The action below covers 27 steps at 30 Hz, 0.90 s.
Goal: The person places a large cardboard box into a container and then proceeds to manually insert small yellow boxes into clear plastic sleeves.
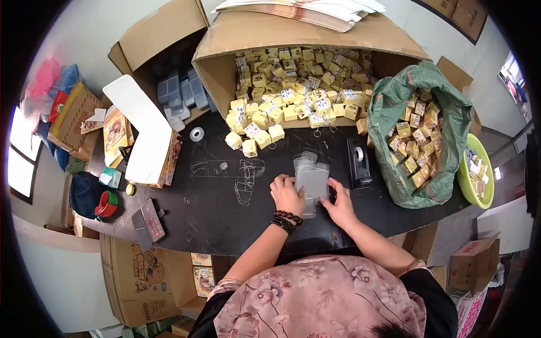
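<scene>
Between my hands is a loose stack of flat, clear plastic squares point(313, 182), several of them overlapping unevenly on the black table. My left hand point(288, 195), with beaded bracelets at the wrist, is curled against the left edge of the stack. On the opposite side, my right hand point(340, 204) grips the right edge between thumb and fingers. Just right of the stack stands a black tape dispenser point(359, 164). Yellow block-shaped boxes point(262, 138), some with key rings, lie beyond the hands.
A large cardboard box point(217, 79) on its side spills yellow boxes forward. To the right are a green woven sack point(389, 174) of small printed boxes and a lime basin point(483, 198). A phone point(151, 220), tape roll point(196, 134) and white-flapped carton point(147, 152) are left.
</scene>
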Tool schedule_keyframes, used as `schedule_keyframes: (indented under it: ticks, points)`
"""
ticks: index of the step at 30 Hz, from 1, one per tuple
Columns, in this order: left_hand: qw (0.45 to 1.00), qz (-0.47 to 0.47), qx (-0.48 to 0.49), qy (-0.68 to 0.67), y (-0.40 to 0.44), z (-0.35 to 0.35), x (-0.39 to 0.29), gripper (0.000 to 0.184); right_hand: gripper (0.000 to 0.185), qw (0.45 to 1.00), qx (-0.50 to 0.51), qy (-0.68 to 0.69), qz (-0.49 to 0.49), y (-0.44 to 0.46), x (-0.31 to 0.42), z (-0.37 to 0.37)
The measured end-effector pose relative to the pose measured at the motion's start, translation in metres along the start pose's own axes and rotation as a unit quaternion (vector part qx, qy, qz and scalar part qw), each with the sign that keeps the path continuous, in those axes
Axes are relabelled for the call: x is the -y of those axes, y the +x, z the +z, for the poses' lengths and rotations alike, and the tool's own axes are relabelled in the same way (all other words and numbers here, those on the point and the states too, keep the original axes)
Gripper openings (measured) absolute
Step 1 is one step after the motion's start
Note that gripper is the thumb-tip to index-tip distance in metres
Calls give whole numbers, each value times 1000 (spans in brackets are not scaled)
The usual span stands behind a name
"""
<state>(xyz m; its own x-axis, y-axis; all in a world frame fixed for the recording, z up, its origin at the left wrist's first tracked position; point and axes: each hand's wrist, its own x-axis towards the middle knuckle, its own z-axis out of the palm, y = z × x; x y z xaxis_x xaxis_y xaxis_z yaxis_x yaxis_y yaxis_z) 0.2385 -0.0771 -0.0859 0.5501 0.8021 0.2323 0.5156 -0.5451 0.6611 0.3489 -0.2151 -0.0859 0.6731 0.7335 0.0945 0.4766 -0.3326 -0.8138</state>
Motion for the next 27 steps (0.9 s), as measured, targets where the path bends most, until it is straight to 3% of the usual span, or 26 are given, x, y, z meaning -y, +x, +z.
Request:
schedule_keyframes:
  ticks: [1, 9, 11, 13, 14, 15, 16, 17, 18, 19, 20, 21, 23, 27]
  points:
    - [1000, -20, -14, -16, 2, -1, 3, 28, 64, 1000, 0, 0, 0, 0, -2, -2]
    - [995, -97, -20, -8, 0, 1, 11, 13, 55, 998, 16, 62, 20, 0, -6, 0]
    - [994, -55, -74, -54, -12, -5, 5, 12, 55, 995, 1, 98, 16, -4, -14, 5]
    - [922, -164, 64, -346, -19, -22, -8, 15, 51, 983, -43, 177, 25, -11, -3, 5]
    - [854, -128, 71, -498, -31, -8, -2, 18, 50, 967, -59, 246, 32, -14, 4, 7]
    - [854, -125, 85, -497, -41, -14, -4, 22, 40, 933, -41, 353, 55, -16, 14, 7]
    - [854, -120, 100, -496, -46, -31, -15, 27, 40, 933, -37, 354, 53, -18, 22, 2]
    - [915, -78, 73, -389, -50, -51, -24, 39, 35, 937, 46, 342, 53, -19, 29, -4]
    - [978, 32, -10, -207, -50, -79, -39, 48, 31, 935, 127, 327, 52, -20, 38, -13]
    - [986, 139, -93, -11, -48, -100, -45, 57, 21, 953, 109, 282, -4, -26, 58, -13]
    - [978, 196, -74, -11, -46, -110, -40, 71, 21, 953, 109, 282, -8, -28, 67, -17]
    - [977, 197, -77, -9, -45, -115, -35, 71, 19, 960, 136, 242, -30, -31, 73, -20]
    - [982, 169, 38, -72, -45, -120, -24, 74, 17, 962, 153, 225, -35, -37, 87, -22]
    - [984, 116, 29, -135, -58, -119, -27, 74, 18, 970, 118, 207, -54, -40, 80, -19]
